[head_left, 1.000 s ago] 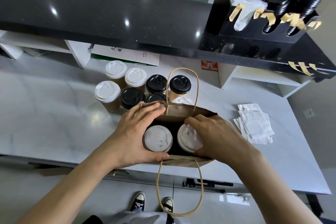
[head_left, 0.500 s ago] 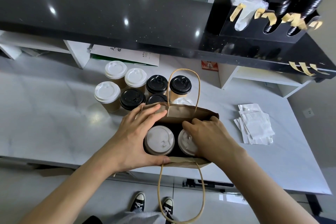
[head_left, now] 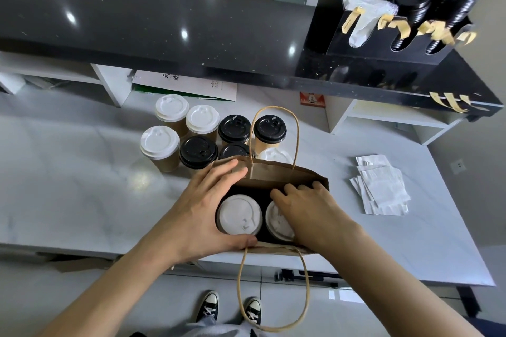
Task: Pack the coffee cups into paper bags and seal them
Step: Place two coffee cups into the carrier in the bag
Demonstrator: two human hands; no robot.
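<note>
White marble-patterned stone forms the wide worktop [head_left: 68,186], which fills most of the view and runs from the far shelving to the near edge where the person stands. Above its far side a dark speckled counter [head_left: 164,22] spans left to right, and at its far right stands a black holder [head_left: 383,44] with stacked lids and paper-wrapped items in its slots.

Near the worktop's front edge, a brown paper bag [head_left: 276,172] stands open, one twine handle upright at its far wall and the other hanging over the near edge. Inside sit two white-lidded coffee cups side by side: the left cup [head_left: 239,215] fully in sight, the right cup [head_left: 278,223] partly covered.

Just beyond the bag on its far left, a cluster of loose cups [head_left: 202,131] stands on the worktop, some with white lids and some with black, touching one another. To the right, well apart from the bag, lies a small pile of white paper packets [head_left: 383,189].

The left hand [head_left: 202,208] spans the bag's left end, fingers laid straight on the far wall and thumb pressed to the near rim. The right hand [head_left: 309,213] reaches into the mouth over the right cup, its fingers bent against the inner far wall; whether they pinch anything cannot be told.
</note>
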